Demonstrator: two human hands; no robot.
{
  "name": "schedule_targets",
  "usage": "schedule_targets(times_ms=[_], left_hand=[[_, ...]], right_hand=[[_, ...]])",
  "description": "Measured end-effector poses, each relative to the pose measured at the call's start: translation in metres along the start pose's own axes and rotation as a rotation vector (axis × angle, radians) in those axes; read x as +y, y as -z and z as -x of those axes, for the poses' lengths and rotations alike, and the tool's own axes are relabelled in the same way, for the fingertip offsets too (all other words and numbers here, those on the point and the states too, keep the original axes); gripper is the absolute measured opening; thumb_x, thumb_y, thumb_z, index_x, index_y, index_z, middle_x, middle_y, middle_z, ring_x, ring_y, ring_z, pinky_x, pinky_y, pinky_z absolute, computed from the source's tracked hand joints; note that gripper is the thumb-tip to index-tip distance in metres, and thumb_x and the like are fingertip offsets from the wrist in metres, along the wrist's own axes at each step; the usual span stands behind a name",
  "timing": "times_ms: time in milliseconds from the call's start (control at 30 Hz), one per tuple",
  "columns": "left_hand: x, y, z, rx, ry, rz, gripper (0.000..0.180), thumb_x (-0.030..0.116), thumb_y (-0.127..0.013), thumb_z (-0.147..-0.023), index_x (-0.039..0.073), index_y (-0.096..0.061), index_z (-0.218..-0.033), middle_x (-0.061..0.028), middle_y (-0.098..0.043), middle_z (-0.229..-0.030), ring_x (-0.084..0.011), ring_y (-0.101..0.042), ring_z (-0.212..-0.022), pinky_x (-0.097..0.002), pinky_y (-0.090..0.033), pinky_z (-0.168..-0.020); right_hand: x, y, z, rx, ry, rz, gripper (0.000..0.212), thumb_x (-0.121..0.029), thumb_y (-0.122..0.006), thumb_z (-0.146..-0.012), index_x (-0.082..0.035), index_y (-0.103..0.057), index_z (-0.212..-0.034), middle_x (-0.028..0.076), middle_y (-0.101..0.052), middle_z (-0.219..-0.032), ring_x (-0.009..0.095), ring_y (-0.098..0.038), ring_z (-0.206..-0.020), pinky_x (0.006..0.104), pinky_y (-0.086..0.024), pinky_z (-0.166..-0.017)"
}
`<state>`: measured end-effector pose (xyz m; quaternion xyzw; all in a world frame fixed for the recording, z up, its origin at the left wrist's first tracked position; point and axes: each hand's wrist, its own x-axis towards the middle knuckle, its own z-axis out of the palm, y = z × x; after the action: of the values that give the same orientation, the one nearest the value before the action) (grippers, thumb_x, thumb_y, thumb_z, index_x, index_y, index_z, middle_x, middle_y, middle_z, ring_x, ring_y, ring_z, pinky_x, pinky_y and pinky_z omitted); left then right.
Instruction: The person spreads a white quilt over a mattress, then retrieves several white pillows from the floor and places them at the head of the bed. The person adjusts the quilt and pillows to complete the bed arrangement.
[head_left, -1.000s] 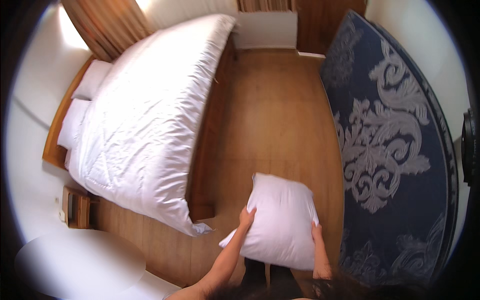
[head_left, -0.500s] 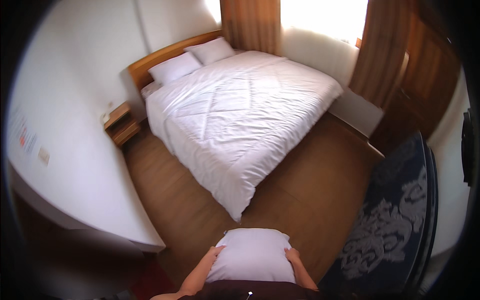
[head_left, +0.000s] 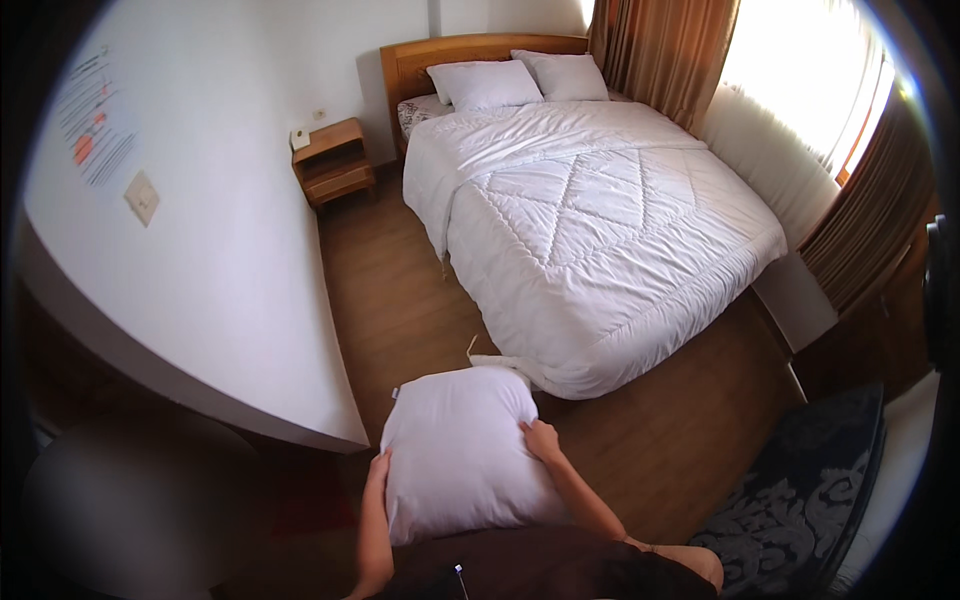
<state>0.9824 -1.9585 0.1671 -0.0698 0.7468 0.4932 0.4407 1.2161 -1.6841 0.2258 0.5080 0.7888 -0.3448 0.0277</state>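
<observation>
A plump white pillow [head_left: 465,455] is in front of me at waist height, gripped at both sides. My left hand [head_left: 380,468] is closed on its left edge. Higher up on its right edge, my right hand [head_left: 540,438] pinches the cloth. The pillow's far edge overlaps the view of the near corner of a bed; I cannot tell if they touch. A white quilted duvet [head_left: 620,230] covers that bed and hangs over its sides. Two white pillows, one on the left [head_left: 490,84] and one on the right [head_left: 562,75], lean by the wooden headboard [head_left: 420,60].
A wooden nightstand [head_left: 333,162] with a white telephone [head_left: 300,138] stands left of the bed. A white wall [head_left: 230,270] closes in on my left. At the right are a dark patterned mattress-like panel [head_left: 810,490], brown curtains [head_left: 665,55] and wooden floor [head_left: 640,440].
My view has swung left and come nearer the bed. The pillow has risen in view, turned slightly, and stays in both hands.
</observation>
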Motion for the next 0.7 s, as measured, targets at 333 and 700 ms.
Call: schedule_targets(times_ms=[333, 700], left_hand=[[0.093, 0.039, -0.103, 0.022, -0.018, 0.218, 0.059, 0.045, -0.04, -0.082, -0.005, -0.044, -0.113, -0.016, -0.053, -0.104, -0.0258, -0.052, -0.092, -0.0382, -0.041, -0.082], [0.393, 0.076, -0.232, -0.033, -0.175, 0.526, 0.061, 0.047, -0.034, -0.084, -0.004, -0.04, -0.117, -0.016, -0.049, -0.112, -0.0259, -0.049, -0.1, -0.0382, -0.038, -0.086]], right_hand=[[-0.15, -0.033, -0.18, 0.064, 0.211, 0.057, 0.044, -0.035, -0.044, -0.083, 0.006, -0.055, -0.074, 0.026, -0.056, -0.073, 0.04, -0.056, -0.072, 0.046, -0.044, -0.066], [-0.394, 0.014, -0.424, 0.237, 0.421, -0.183, 0.032, -0.027, -0.049, -0.08, 0.003, -0.052, -0.07, 0.022, -0.055, -0.072, 0.039, -0.053, -0.071, 0.0445, -0.041, -0.063]])
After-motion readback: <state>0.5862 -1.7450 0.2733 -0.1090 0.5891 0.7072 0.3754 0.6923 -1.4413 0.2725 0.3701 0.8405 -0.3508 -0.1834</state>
